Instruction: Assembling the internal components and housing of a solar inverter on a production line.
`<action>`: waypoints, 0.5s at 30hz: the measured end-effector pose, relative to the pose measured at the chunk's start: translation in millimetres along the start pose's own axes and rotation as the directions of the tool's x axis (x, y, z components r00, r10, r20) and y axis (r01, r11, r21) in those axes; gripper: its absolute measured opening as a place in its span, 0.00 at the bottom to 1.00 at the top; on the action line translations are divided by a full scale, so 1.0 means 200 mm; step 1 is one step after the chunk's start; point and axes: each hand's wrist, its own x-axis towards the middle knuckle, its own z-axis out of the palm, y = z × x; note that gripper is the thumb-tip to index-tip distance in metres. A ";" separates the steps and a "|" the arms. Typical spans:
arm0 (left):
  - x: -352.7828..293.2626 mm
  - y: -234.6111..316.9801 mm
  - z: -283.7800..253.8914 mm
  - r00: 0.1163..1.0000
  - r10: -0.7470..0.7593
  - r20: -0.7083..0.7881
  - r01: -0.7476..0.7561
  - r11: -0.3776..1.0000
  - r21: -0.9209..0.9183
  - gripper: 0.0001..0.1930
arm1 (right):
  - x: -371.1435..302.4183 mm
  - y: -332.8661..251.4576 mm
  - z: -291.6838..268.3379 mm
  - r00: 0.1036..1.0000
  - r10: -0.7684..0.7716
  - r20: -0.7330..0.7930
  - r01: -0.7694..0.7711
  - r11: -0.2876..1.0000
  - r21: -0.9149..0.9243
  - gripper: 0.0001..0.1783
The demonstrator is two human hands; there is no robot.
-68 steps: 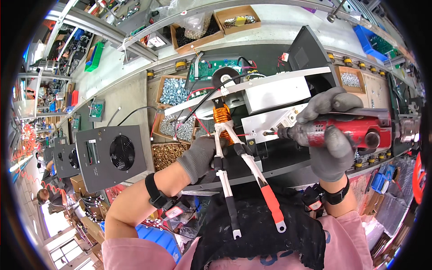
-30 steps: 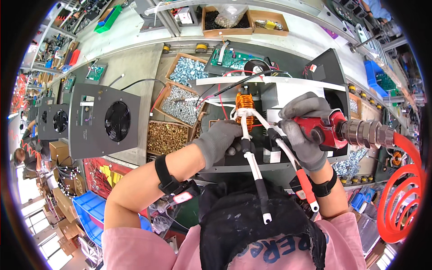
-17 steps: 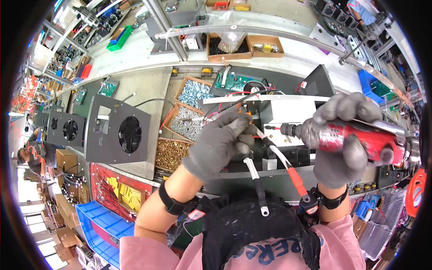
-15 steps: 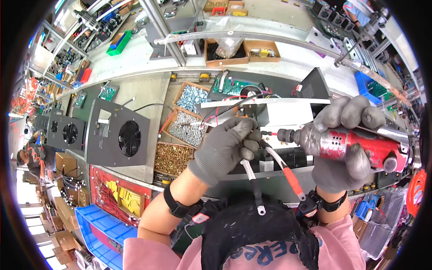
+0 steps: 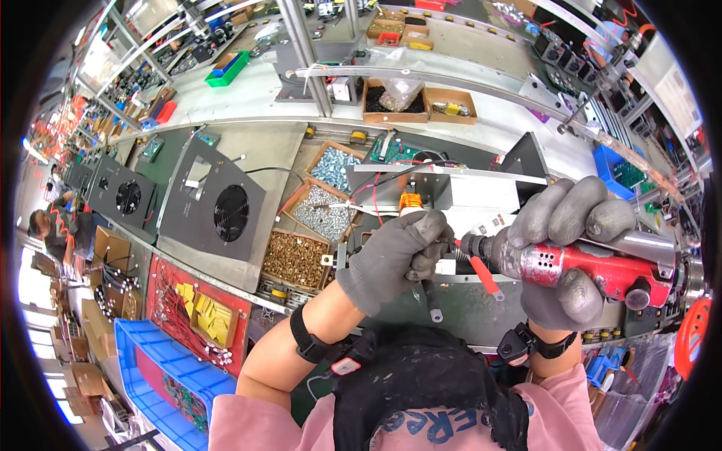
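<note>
In my right hand (image 5: 560, 214) is a red power screwdriver (image 5: 613, 272), lying nearly level with its bit end toward the left. My left hand (image 5: 395, 259), gloved in grey like the right, is closed just beyond that end; what its fingers pinch is hidden. Below the hands show a red-sleeved cable end (image 5: 486, 278) and a black-sleeved cable end (image 5: 432, 302), each with a metal lug. Behind them sits an open metal housing holding a white block (image 5: 481, 194) and an orange-wound coil (image 5: 411, 201).
Left of the housing, cardboard boxes hold brass-coloured fasteners (image 5: 295, 259), silver fasteners (image 5: 325, 212) and bluish ones (image 5: 332, 167). Farther left stands a dark panel with a fan (image 5: 232, 213). A blue crate (image 5: 129, 368) is at lower left. Another person (image 5: 59, 229) is at the far left.
My left hand has shifted slightly right and down, and the screwdriver's front end is now closer to its fingers. The cable ends hang lower and show less. The whole view has tilted slightly.
</note>
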 end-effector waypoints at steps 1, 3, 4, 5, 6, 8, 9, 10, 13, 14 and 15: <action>-0.01 0.00 0.01 1.000 -0.007 0.003 0.007 1.000 -0.017 0.16 | 0.00 -0.01 0.01 0.999 -0.020 0.034 0.021 0.999 -0.027 0.22; -0.03 0.00 0.03 0.998 -0.045 -0.054 0.043 0.998 -0.044 0.15 | 0.01 0.00 0.02 0.994 -0.051 0.092 0.056 0.997 -0.048 0.21; -0.04 0.01 0.05 0.990 -0.096 -0.102 0.088 0.993 -0.073 0.15 | 0.01 0.00 0.03 0.994 -0.049 0.102 0.053 0.998 -0.035 0.21; -0.05 0.00 0.08 0.979 -0.114 -0.169 0.103 0.992 -0.072 0.15 | 0.00 -0.01 0.05 0.995 -0.043 0.089 0.046 0.998 -0.033 0.21; -0.05 -0.01 0.09 0.979 -0.103 -0.177 0.091 0.993 -0.075 0.15 | -0.01 -0.01 0.06 0.996 -0.037 0.076 0.040 0.999 -0.034 0.21; -0.07 -0.02 0.09 0.972 -0.124 -0.201 0.108 0.990 -0.090 0.16 | 0.00 -0.02 0.08 0.997 -0.034 0.071 0.035 0.999 -0.012 0.20; -0.08 -0.02 0.07 0.982 -0.107 -0.159 0.095 0.992 -0.078 0.17 | 0.01 -0.03 0.07 0.990 -0.007 0.139 0.008 1.000 -0.007 0.22; -0.09 -0.03 0.08 0.981 -0.095 -0.168 0.082 0.993 -0.082 0.17 | 0.01 -0.04 0.06 0.978 0.019 0.208 -0.019 1.000 -0.003 0.23; -0.11 -0.05 0.10 0.965 -0.006 -0.261 0.013 1.000 0.025 0.20 | -0.01 -0.02 0.05 0.979 0.016 0.205 -0.027 0.998 0.050 0.23; -0.12 -0.05 0.11 0.961 0.007 -0.276 -0.001 1.000 0.022 0.20 | -0.01 -0.02 0.06 0.977 0.018 0.215 -0.033 0.997 0.068 0.23; -0.12 -0.05 0.12 0.952 0.128 -0.277 -0.091 0.986 0.142 0.20 | -0.02 -0.03 0.07 0.993 0.048 0.105 -0.056 0.996 0.076 0.23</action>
